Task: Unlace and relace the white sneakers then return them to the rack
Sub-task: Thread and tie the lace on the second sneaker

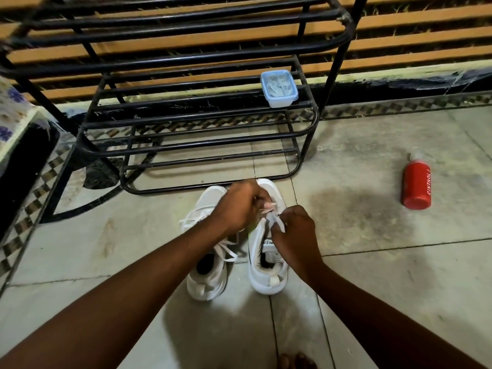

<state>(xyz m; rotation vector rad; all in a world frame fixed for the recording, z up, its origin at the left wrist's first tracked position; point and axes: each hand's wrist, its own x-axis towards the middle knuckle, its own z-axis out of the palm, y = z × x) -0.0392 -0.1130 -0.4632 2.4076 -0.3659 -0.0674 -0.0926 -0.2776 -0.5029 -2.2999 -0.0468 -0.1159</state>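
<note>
Both hands, left hand (241, 205) and right hand (295, 229), pinch the lace (267, 205) over the right sneaker (266, 262), on the floor (372, 275) before the rack (186, 145). Their fingers are curled tight. Best to keep both lace ends even and flat.

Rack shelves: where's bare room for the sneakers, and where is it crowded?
The rack's lower tiers are bare left of the blue-lidded container. Open floor lies between the right sneaker and red bottle. Crowded where both hands work its lace.

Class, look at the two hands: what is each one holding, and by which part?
Both hands pinch the lace of the right-hand sneaker: the left hand near its front eyelets, the right hand further back.
</note>
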